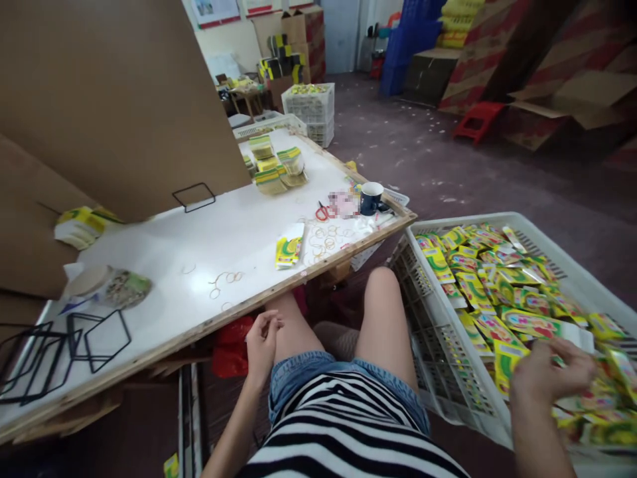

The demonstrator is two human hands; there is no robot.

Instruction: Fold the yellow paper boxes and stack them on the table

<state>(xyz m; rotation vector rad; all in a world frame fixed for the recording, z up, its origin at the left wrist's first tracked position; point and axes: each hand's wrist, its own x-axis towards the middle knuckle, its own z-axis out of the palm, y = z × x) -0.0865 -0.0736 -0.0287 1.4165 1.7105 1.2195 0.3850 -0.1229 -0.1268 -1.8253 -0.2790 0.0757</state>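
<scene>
My left hand (263, 338) rests over my thigh below the table edge, its fingers loosely curled with nothing between them. At the right, my right hand (552, 372) is over a white plastic crate (452, 378) full of yellow and green packets (527, 299). Its fingers are bent, and a packet (508, 365) shows beside the back of the hand; whether the fingers hold one is unclear. A small stack of packets (289, 251) lies near the front edge of the white table (174, 279), beside scattered rubber bands (326, 242).
Bundled packets (276, 169) stand farther back on the table. Near its right corner are red-handled scissors (322, 211) and a dark mug (371, 199). Black wire frames (99, 338) and a bag (127, 287) lie at the left. A large cardboard box (124, 99) borders the table's back.
</scene>
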